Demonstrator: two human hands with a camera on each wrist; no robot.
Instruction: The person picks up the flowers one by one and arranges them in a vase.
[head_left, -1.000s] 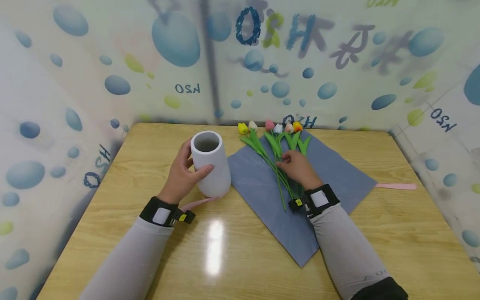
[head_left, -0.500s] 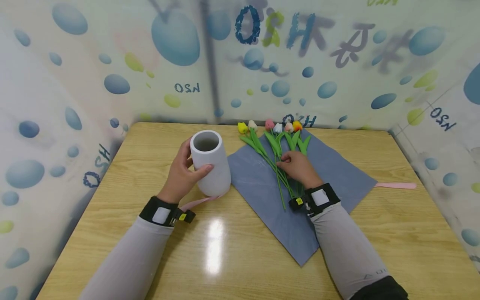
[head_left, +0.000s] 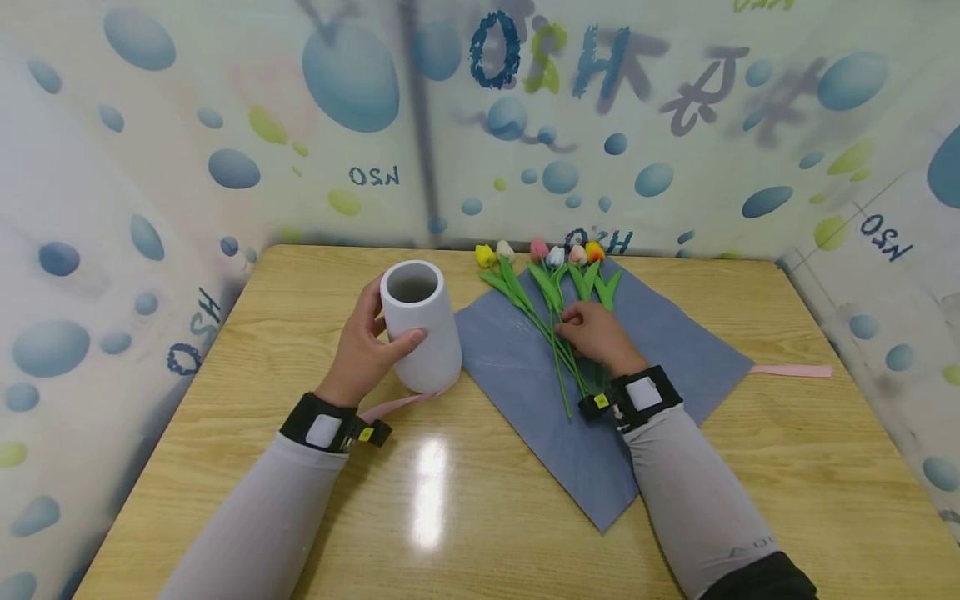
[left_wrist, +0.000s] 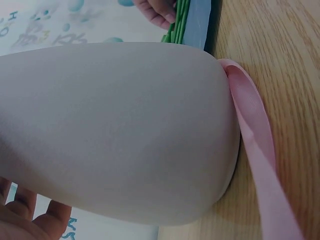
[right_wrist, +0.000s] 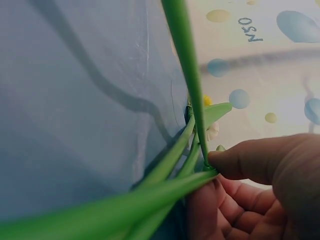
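Note:
My left hand (head_left: 360, 346) holds a white vase (head_left: 431, 342) from its left side, thumb across the front. The vase stands upright on the table, its mouth facing up, and fills the left wrist view. To its right lie several tulips (head_left: 551, 287) with yellow, white, pink and orange heads and green stems, on a blue-grey sheet of wrapping paper (head_left: 540, 417). Over these stems, my right hand (head_left: 600, 337) pinches green tulip stems (right_wrist: 187, 85) between thumb and finger, as the right wrist view shows. How many stems it pinches, I cannot tell.
A pink ribbon (head_left: 397, 406) runs from the vase's base toward my left wrist. Another pink ribbon end (head_left: 795, 372) sticks out past the paper's right corner. The wooden table (head_left: 315, 283) meets a wall (head_left: 480, 167) with bubble prints at the back.
The right hand and wrist have shifted very slightly to the right. The left hand, vase and paper look the same.

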